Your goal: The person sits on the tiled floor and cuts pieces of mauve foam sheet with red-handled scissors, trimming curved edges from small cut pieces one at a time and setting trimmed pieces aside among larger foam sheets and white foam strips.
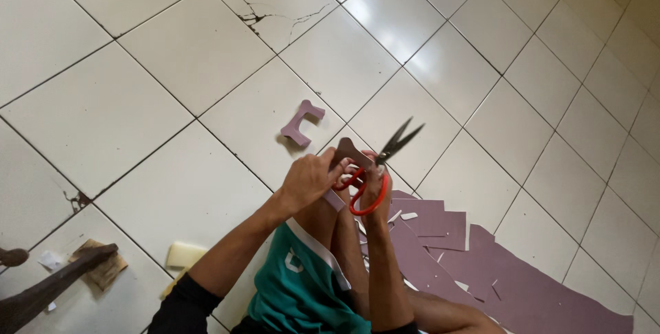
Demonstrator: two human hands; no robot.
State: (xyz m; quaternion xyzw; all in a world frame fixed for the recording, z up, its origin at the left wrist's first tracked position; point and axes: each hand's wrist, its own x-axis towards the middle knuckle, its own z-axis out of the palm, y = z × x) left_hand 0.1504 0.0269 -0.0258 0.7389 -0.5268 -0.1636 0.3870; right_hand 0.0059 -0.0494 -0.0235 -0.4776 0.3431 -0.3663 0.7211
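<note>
— What are the hands doing?

— The right hand (375, 181) has its fingers through the red handles of the scissors (379, 169), blades parted and pointing up and away. The left hand (309, 179) is pinched shut on a small mauve foam piece (346, 152), which touches the scissors just left of the blades.

— And around the scissors?

— A cut mauve shape (301, 123) lies on the tiled floor (172, 59) up and left of them. Below and right of them spreads the mauve foam sheet (495, 282) with offcuts.
</note>
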